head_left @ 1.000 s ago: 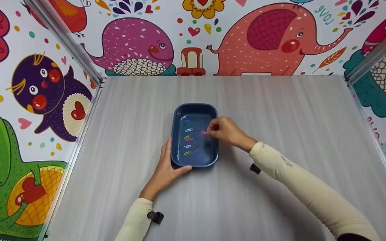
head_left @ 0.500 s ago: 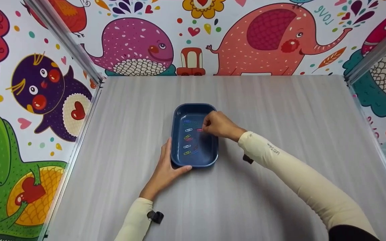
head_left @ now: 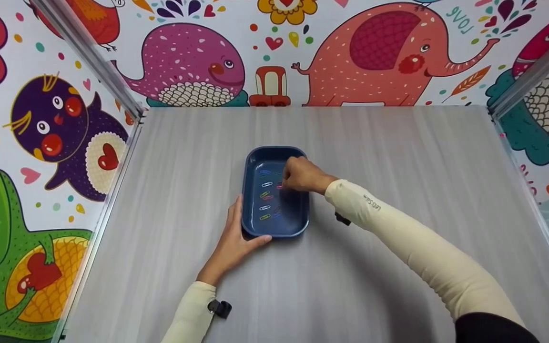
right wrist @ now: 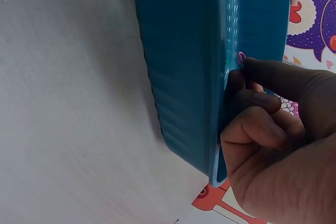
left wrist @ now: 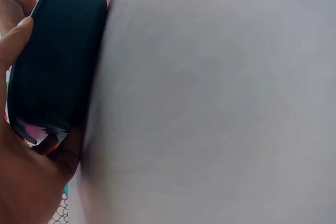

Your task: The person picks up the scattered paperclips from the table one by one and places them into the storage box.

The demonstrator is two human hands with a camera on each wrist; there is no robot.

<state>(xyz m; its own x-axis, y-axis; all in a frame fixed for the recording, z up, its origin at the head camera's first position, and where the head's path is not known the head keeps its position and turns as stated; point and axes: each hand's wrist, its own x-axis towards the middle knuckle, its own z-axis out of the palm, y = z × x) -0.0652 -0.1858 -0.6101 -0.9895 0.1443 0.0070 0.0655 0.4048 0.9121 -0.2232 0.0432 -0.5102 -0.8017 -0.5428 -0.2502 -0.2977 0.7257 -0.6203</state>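
Note:
A dark blue rectangular tray (head_left: 295,216) stands on the table with several coloured paper clips laid in loose rows inside. Its near left corner is held by my left hand (head_left: 236,243), thumb along the near end and fingers along the left side. The left wrist view shows the tray's outer wall (left wrist: 60,51) between thumb and fingers. My right hand (head_left: 305,174) reaches over the right rim, pinching a pink paper clip (right wrist: 241,56) low inside the tray. A white clip (head_left: 267,184), a blue clip (head_left: 265,172) and a yellow clip (head_left: 265,217) lie to its left.
The grey wood-grain table (head_left: 374,143) extends around the tray on all sides. Walls printed with cartoon animals, such as a pink elephant (head_left: 365,62), border it at the back and sides. Metal frame posts (head_left: 107,62) stand at the back corners.
My right hand has moved left and deeper over the tray, bringing the pink clip beside the clips in the right-hand row. The left hand stays at the tray's corner.

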